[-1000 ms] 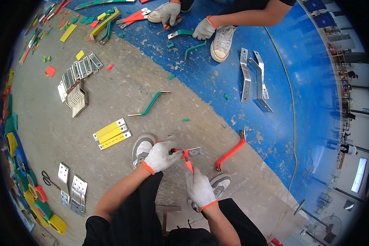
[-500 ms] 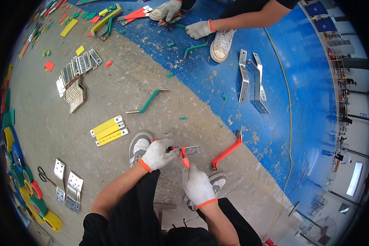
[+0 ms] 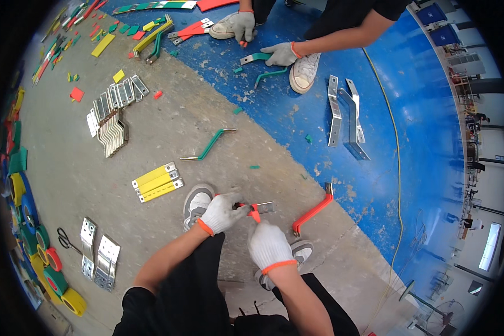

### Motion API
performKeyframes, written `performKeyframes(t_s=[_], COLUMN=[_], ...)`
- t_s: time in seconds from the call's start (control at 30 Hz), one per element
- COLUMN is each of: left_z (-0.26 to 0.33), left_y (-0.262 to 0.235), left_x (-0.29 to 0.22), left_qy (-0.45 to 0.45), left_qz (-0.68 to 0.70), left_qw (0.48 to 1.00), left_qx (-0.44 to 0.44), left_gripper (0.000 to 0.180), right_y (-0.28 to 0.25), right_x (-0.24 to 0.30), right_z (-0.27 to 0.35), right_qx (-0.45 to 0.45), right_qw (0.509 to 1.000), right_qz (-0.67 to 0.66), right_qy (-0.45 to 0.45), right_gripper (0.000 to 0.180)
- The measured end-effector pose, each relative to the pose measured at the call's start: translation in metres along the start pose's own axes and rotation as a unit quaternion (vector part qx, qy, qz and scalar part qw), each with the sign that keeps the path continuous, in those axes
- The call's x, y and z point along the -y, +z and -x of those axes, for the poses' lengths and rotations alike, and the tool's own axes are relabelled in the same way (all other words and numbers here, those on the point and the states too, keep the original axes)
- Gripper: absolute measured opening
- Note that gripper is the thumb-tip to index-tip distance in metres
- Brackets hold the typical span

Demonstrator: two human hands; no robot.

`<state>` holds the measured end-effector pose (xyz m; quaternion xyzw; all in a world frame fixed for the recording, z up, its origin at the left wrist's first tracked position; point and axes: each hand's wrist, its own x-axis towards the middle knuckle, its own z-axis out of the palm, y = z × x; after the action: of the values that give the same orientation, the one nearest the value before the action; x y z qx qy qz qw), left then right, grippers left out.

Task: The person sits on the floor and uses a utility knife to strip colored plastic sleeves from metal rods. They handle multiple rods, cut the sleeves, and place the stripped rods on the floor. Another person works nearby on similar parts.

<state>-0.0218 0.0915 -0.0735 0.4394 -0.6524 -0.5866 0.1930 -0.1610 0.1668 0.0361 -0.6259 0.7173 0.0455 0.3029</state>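
In my gloved left hand (image 3: 223, 213), fingers closed, is a flat metal bar (image 3: 268, 207), its bare end pointing right. A red strip (image 3: 256, 213) lies across the bar by my left fingertips and runs down to my gloved right hand (image 3: 270, 246). The right fingers are bent around the strip's end, mostly hidden by the back of the hand. On the floor to the right lies a bent bar covered in red (image 3: 312, 212). Yellow-covered bars (image 3: 157, 182) rest left of my shoe, and a bent green-covered bar (image 3: 210, 145) lies farther off.
Bare bent bars stand in a row (image 3: 112, 134) at the left. Nearer are perforated metal plates (image 3: 106, 261), scissors (image 3: 65, 239) and coloured tape rolls (image 3: 54, 280). Across from me, a co-worker's gloved hand (image 3: 281, 54) holds a green-covered bar (image 3: 256, 57). More bare bars (image 3: 353, 115) lie on blue floor.
My right hand has moved slightly up toward the bar, and less of the red strip shows. The co-worker's hand has shifted with a green-covered bar. The whole view has shifted a little.
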Motion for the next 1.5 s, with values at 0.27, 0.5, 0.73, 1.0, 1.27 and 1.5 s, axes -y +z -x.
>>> performKeyframes(t_s=[0.27,0.5,0.73,1.0,1.27,1.5], left_z=[0.000,0.000,0.000,-0.001,0.001,0.007], left_y=[0.001,-0.002,-0.002,-0.004,-0.005,-0.008], left_x=[0.013,0.007,0.007,0.000,0.003,0.012], left_qy=[0.037,0.036,0.036,0.007,0.005,0.075], left_qz=[-0.045,-0.050,-0.051,-0.041,-0.041,-0.134], left_qw=[0.998,0.998,0.998,0.999,0.999,0.988], left_qx=[-0.009,-0.008,-0.011,0.008,0.010,0.032], left_gripper=[0.028,0.027,0.028,0.027,0.033,0.037], right_y=[0.027,0.046,0.060,0.072,0.075,0.090], right_x=[0.009,-0.005,-0.012,-0.015,-0.013,-0.024], right_z=[0.028,0.035,0.047,0.054,0.053,0.052], right_qx=[-0.012,-0.026,-0.028,-0.063,-0.037,-0.078], right_qw=[0.988,0.991,0.990,0.988,0.988,0.984], right_qz=[-0.039,-0.033,-0.065,-0.067,-0.057,-0.098], right_qy=[0.148,0.128,0.123,0.122,0.140,0.124], right_gripper=[0.032,0.027,0.022,0.020,0.024,0.024])
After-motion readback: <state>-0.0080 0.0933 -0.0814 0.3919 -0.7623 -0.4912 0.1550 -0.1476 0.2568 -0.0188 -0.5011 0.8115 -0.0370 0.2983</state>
